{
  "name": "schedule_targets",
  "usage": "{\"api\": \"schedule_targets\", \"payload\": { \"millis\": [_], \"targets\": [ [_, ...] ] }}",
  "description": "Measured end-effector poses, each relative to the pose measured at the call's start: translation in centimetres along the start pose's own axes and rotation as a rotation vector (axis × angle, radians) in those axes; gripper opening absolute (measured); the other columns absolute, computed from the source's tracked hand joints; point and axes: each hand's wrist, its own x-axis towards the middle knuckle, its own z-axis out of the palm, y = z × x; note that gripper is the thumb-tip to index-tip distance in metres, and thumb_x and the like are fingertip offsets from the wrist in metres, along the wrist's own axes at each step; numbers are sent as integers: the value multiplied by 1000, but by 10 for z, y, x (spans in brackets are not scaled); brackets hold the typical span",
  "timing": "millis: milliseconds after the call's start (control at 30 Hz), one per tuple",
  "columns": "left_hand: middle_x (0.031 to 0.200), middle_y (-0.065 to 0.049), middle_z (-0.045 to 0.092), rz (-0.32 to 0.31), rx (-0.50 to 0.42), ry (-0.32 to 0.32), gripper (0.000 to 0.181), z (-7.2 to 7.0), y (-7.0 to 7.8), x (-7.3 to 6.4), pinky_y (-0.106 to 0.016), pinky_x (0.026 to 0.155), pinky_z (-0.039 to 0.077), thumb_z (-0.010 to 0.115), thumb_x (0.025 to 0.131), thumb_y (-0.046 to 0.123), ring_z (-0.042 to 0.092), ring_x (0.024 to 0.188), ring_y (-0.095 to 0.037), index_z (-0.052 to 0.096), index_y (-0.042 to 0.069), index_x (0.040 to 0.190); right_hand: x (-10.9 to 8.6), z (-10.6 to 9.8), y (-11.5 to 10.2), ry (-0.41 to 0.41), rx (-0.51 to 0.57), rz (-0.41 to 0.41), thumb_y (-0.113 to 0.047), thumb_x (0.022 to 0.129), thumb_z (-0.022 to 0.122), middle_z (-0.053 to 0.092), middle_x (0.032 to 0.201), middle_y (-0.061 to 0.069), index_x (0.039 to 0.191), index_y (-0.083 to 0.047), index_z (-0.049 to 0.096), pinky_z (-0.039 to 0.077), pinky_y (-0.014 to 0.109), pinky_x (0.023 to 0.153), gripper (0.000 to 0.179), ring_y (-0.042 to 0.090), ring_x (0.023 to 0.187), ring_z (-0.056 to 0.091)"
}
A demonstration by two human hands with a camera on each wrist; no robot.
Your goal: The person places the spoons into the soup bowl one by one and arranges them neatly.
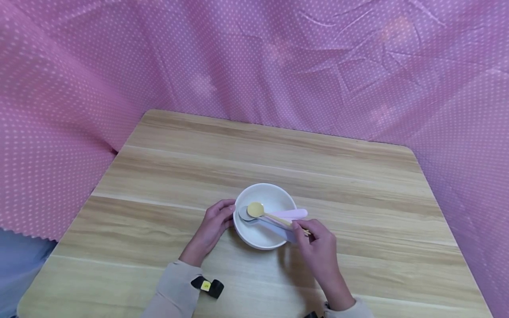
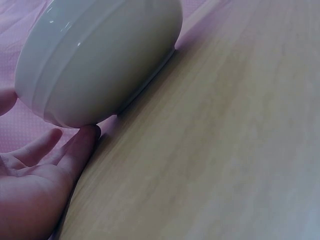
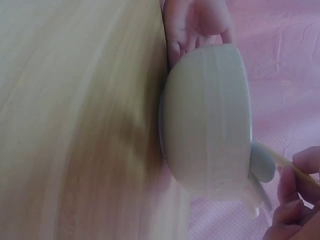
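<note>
A white bowl point(image 1: 265, 244) stands on the wooden table. My left hand point(image 1: 212, 227) touches its left side, fingers fairly straight and low on the wall, thumb near the rim. In the left wrist view, the fingertips point(image 2: 90, 132) meet the underside curve of the bowl point(image 2: 100, 60). My right hand point(image 1: 318, 245) pinches the thin handle of a yellow spoon point(image 1: 255, 210) at the bowl's right edge; its round head is over the bowl. Beneath it, a grey spoon point(image 1: 244, 213) and a pink-handled utensil point(image 1: 297, 213) lean in the bowl, handles over the right rim.
The light wooden table point(image 1: 159, 176) extends around the bowl. Pink dotted cloth point(image 1: 238, 66) hangs behind and along both sides. A black strap with a yellow tag point(image 1: 206, 285) sits at the left sleeve. Bluish fabric point(image 1: 21, 265) shows at the lower left.
</note>
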Motion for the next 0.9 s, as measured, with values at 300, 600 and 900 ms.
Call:
{"api": "schedule_targets", "payload": {
  "millis": [300,600,900],
  "targets": [
    [129,-23,50,6,2,-5,44,0,-1,-1,-27,85,52,53,95,21,59,100,-17,45,-5,129,-2,2,-3,-29,-86,-93,-3,78,73,59,66,-5,82,-10,75,29,12,43,8,-1,52,35],
    [130,-22,50,-6,16,-6,45,-1,-2,0,-27,87,51,53,95,23,58,103,-19,45,-4,130,-5,3,-7,-111,-187,-49,-7,78,74,62,70,-5,84,-11,76,35,17,48,8,10,56,46],
    [129,-21,51,-11,19,4,43,-1,-2,-1,-28,87,51,53,95,23,59,103,-19,47,-3,129,-6,2,-7,-134,-253,-59,-9,77,75,68,77,-2,88,-10,76,41,18,52,11,8,65,55]
  ]
}}
